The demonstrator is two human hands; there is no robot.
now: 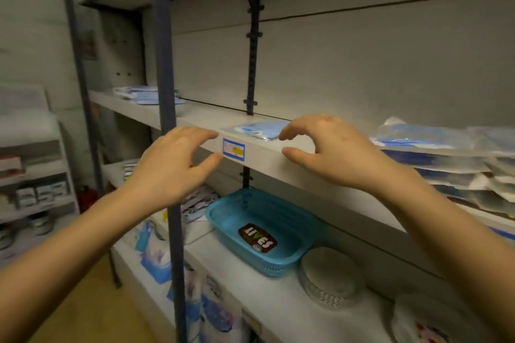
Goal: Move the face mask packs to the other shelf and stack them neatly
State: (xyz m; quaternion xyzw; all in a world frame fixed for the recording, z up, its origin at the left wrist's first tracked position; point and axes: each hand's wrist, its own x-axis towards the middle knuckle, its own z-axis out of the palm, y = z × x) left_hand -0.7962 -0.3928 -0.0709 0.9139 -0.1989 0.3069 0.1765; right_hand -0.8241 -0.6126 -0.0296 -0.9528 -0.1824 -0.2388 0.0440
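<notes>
A single blue face mask pack [257, 128] in clear wrap lies near the front edge of the white middle shelf [267, 157]. My left hand [178, 166] hovers just left of it, fingers curled and apart, holding nothing. My right hand [331, 147] hovers just right of it, also open, its fingertips close to the pack's right edge. A pile of more mask packs [446, 156] sits at the right end of the same shelf. Another small stack of blue packs [149, 93] lies on the far left shelf section, partly behind the blue upright post [167, 120].
Below, a turquoise plastic basket [262, 231] holds a small brown packet. Beside it stand stacked plates [331, 276] under clear wrap. Packaged goods [156, 253] crowd the lower left shelf. A label sticker [233, 149] marks the shelf's front edge.
</notes>
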